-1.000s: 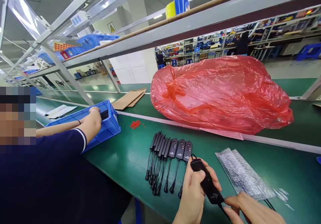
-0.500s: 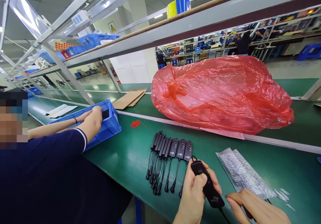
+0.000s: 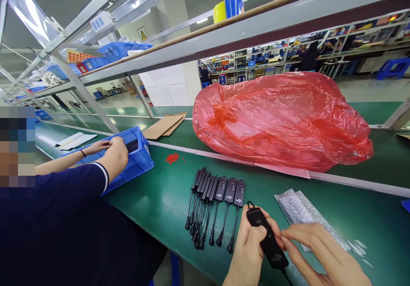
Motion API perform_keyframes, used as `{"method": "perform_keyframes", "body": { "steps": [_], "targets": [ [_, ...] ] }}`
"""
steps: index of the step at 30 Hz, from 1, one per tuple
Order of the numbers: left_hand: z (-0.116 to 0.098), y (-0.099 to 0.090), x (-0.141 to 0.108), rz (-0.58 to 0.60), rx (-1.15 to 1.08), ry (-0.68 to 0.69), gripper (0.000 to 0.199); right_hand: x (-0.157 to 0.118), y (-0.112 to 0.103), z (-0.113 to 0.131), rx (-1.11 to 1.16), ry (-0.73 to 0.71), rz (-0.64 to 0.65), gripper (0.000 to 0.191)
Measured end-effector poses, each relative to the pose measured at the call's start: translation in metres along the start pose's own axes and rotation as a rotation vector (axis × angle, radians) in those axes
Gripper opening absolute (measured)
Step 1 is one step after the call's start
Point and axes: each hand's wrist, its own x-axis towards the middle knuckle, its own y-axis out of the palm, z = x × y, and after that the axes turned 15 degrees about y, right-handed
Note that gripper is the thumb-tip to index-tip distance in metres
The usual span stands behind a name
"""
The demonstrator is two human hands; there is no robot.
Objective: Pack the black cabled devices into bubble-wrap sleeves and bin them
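Observation:
My left hand (image 3: 246, 254) is wrapped round a black inline controller (image 3: 271, 245), thumb on its face. A cord loops from the controller's top and a cable leaves its lower end. Close by, my right hand (image 3: 326, 252) has thumb and forefinger pinched together at the controller's right edge; anything between the tips is too small to make out. Several similar black controllers (image 3: 221, 188) with short plugged cables lie in a row on the green table, left of my hands. Clear plastic packets (image 3: 304, 213) rest behind my right hand, with small clear pieces (image 3: 357, 247) beside them.
At the left, a co-worker (image 3: 60, 200) has both hands in a blue bin (image 3: 136, 166) with dark items. Small red pieces (image 3: 172, 158) lie near it. A large red plastic bag (image 3: 282, 123) and flat cardboard (image 3: 165, 126) lie farther back. A shelf beam (image 3: 256, 25) crosses overhead.
My right hand has moved left and up to the controller's edge, its fingertips now pinched there. My left hand keeps hold of the controller. The co-worker's hands have shifted slightly in the bin.

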Motion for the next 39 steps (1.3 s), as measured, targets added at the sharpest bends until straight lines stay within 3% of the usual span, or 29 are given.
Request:
{"method": "perform_keyframes", "body": {
  "steps": [6, 11, 18, 26, 34, 37, 39],
  "targets": [
    [0.004, 0.0, -0.008, -0.015, 0.036, 0.013, 0.034, 0.011, 0.01, 0.007, -0.052, -0.101, 0.018, 0.013],
    [0.011, -0.003, -0.018, -0.166, 0.143, -0.001, 0.051, 0.005, 0.014, 0.007, -0.093, -0.072, 0.035, 0.018],
    [0.009, -0.012, -0.018, -0.121, 0.214, -0.002, 0.049, 0.002, 0.014, 0.011, -0.086, -0.111, 0.012, 0.019],
    [0.006, -0.009, -0.025, -0.136, 0.382, -0.05, 0.063, -0.004, 0.019, 0.014, -0.098, -0.224, -0.028, 0.021],
    [0.01, -0.001, -0.016, 0.024, 0.086, 0.004, 0.05, -0.002, 0.018, 0.011, -0.104, -0.09, -0.065, 0.016],
    [0.013, 0.003, -0.012, -0.041, -0.054, -0.002, 0.045, -0.003, 0.012, 0.01, -0.055, -0.099, -0.063, 0.01],
    [0.013, 0.005, -0.009, -0.095, -0.143, -0.042, 0.038, -0.005, 0.001, -0.001, -0.025, -0.003, -0.073, 0.013]
  ]
}}
